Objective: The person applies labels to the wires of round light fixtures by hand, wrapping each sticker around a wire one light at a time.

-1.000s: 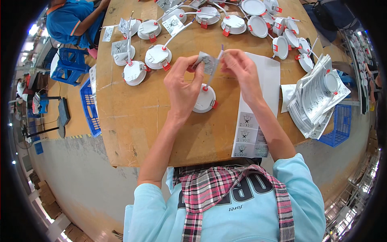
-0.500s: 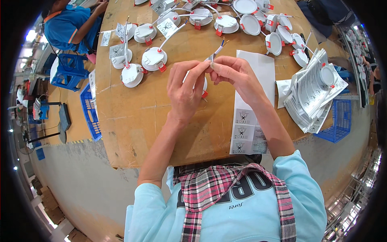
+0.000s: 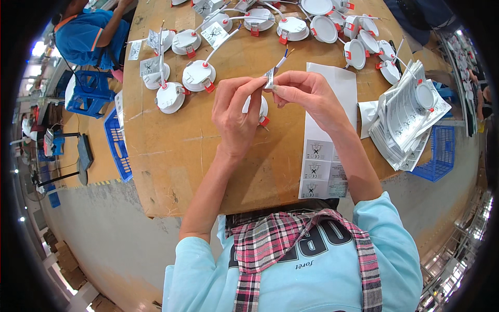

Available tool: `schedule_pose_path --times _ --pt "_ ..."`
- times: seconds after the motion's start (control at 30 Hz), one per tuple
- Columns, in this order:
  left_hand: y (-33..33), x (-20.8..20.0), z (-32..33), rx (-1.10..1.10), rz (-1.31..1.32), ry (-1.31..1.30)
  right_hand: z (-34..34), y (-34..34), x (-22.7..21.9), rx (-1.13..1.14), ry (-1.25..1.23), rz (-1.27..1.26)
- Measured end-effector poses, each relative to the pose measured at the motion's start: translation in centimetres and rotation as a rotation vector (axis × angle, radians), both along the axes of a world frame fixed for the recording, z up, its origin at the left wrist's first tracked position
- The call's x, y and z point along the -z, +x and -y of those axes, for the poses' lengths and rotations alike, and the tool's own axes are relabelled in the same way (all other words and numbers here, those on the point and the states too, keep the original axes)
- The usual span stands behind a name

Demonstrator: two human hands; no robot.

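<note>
A small silvery printed label [image 3: 269,79] is wrapped round the white cable [image 3: 281,63] of a downlight, near its bare coloured wire ends. My left hand [image 3: 236,112] pinches the label from the left, fingers closed. From the other side my right hand [image 3: 307,96] pinches the label's edge between thumb and fingers. The round white downlight [image 3: 263,108] with a red-tipped clip lies on the table, partly hidden behind my left hand. Beside my right forearm lies a white label sheet [image 3: 325,156], with some printed labels left on its near part.
Several white downlights [image 3: 199,75] with labelled cables stand at the left and back of the brown table [image 3: 171,151]. A stack of label sheets [image 3: 400,119] with a downlight on it is at the right. Blue baskets [image 3: 115,143] flank the table. A person in blue [image 3: 86,39] sits far left.
The label now shows more between my fingertips, folded about the cable. My right hand has shifted slightly to the right; my left hand stays nearly in place.
</note>
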State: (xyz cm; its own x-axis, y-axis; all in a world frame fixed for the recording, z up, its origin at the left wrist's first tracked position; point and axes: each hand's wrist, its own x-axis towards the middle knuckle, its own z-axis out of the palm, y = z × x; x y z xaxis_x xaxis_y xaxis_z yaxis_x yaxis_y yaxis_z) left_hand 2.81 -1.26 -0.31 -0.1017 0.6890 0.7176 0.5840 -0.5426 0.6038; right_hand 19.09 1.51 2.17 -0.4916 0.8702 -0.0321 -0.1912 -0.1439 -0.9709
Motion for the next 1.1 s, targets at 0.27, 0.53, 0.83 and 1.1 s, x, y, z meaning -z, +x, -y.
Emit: schedule_pose_path --times 0.27,0.53,0.83,1.1 --pt "-0.1 -0.2 0.2 -0.009 -0.022 -0.027 0.3 -0.2 -0.1 0.016 -0.018 0.027" --pt "0.1 -0.5 0.3 -0.024 -0.067 -0.023 0.3 -0.5 0.1 0.032 -0.013 0.014" --pt "0.1 -0.6 0.4 -0.013 -0.102 -0.01 0.3 -0.4 0.0 0.055 -0.021 0.01" --pt "-0.3 -1.6 0.5 0.152 0.057 -0.095 0.3 0.2 -0.7 0.1 0.06 0.061"
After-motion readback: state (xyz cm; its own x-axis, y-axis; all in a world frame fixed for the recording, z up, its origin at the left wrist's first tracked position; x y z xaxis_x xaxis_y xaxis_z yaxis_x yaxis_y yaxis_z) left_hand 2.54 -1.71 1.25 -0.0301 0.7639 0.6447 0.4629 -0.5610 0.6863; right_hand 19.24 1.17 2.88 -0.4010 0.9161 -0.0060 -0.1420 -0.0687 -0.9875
